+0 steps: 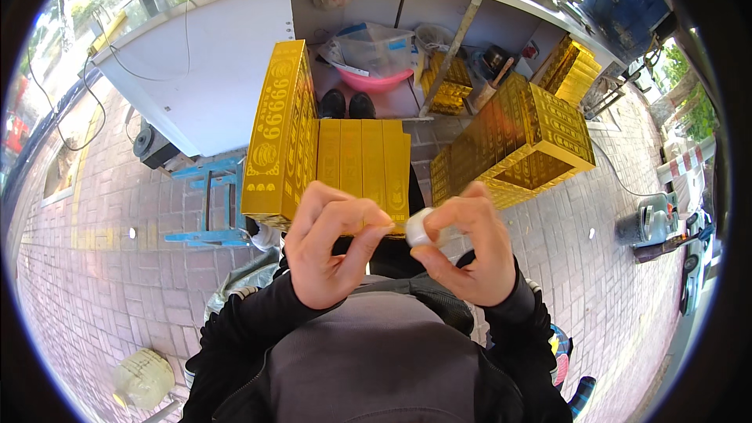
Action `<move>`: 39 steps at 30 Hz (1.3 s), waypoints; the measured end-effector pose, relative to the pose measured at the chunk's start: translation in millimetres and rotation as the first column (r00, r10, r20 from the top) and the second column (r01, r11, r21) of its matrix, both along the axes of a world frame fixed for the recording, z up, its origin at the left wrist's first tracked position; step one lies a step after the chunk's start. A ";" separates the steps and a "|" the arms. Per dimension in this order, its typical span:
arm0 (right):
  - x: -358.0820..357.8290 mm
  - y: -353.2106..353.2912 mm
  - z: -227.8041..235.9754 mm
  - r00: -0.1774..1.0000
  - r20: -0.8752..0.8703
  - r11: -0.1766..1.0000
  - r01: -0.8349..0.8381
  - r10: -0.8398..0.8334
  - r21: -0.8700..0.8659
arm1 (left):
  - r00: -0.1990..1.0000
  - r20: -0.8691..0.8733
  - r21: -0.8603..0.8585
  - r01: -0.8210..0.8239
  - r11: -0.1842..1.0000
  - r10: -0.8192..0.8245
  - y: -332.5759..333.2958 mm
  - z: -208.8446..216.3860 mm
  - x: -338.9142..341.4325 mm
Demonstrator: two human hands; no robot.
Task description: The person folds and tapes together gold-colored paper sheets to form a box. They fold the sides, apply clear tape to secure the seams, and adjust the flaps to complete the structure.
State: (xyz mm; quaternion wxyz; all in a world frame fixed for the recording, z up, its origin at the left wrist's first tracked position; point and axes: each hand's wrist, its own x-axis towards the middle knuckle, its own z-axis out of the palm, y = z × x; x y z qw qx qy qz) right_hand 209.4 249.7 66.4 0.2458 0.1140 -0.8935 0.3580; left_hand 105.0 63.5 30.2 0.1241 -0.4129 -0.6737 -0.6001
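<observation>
In front of my chest my right hand point(476, 251) grips a small white roll point(417, 229), which looks like clear tape, between thumb and fingers. My left hand point(333, 243) is just left of it, thumb and forefinger pinched together; whatever lies between the tips is too small to make out. Beyond the hands sits a row of flat gold boxes point(362, 164), side by side. Along its left stands a taller gold box stack point(280, 129) with embossed patterns. To the right, apart from these, a large block of gold boxes point(513, 137) rests at a slant.
A blue stool frame point(207, 204) is at the left, next to a white counter panel point(200, 70). Under the counter are a pink basin point(376, 81), black shoes point(347, 104) and more gold boxes point(448, 82). A pale jug point(143, 378) stands on the brick paving at lower left.
</observation>
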 end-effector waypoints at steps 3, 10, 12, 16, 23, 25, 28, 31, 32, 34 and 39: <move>10.2 -3.3 16.6 0.957 -0.204 0.938 0.252 -0.205 0.236 | 0.968 -0.241 0.043 -0.057 0.997 0.065 -12.3 8.9 -3.1; 71.5 -30.4 46.3 0.886 -0.457 0.891 0.267 -0.077 0.368 | 0.889 -0.417 0.380 -0.018 0.925 0.188 -28.3 31.4 28.8; 82.5 -38.6 52.1 0.839 -0.530 0.886 0.333 -0.123 0.321 | 0.909 -0.393 0.340 0.002 0.940 0.140 -33.9 36.3 39.5; 63.0 -39.7 71.8 0.820 -0.571 0.908 0.204 0.045 0.365 | 0.875 -0.452 0.472 0.071 0.879 0.173 -47.1 27.0 42.6; 16.3 -59.8 66.7 0.465 -0.873 0.939 0.344 -0.148 0.024 | 0.898 -0.384 0.529 0.023 0.848 0.215 -48.7 14.4 52.1; 37.9 -41.9 74.9 0.781 -0.623 0.954 0.159 0.036 0.255 | 0.905 -0.361 0.536 0.001 0.844 0.227 -39.9 28.0 54.0; 53.5 -32.2 58.7 0.858 -0.506 0.991 0.125 -0.087 0.042 | 0.933 -0.245 0.531 -0.100 0.841 0.265 -27.0 48.8 54.5; 52.3 -31.8 38.5 0.887 -0.439 0.989 0.146 -0.143 -0.029 | 0.940 -0.340 0.293 0.113 0.950 -0.007 -31.0 51.8 37.0; 48.4 -31.5 36.2 0.895 -0.439 0.992 0.117 -0.086 0.044 | 0.926 -0.376 0.241 0.136 0.961 -0.037 -28.2 51.5 34.0; 38.2 -37.0 35.0 0.881 -0.469 0.993 0.104 -0.066 0.055 | 0.928 -0.339 0.165 0.222 0.961 -0.156 -32.6 45.7 33.3; 15.5 -27.2 38.9 0.797 -0.580 0.957 0.008 0.168 0.289 | 0.953 -0.282 0.058 0.128 0.990 -0.107 -43.8 51.7 37.1</move>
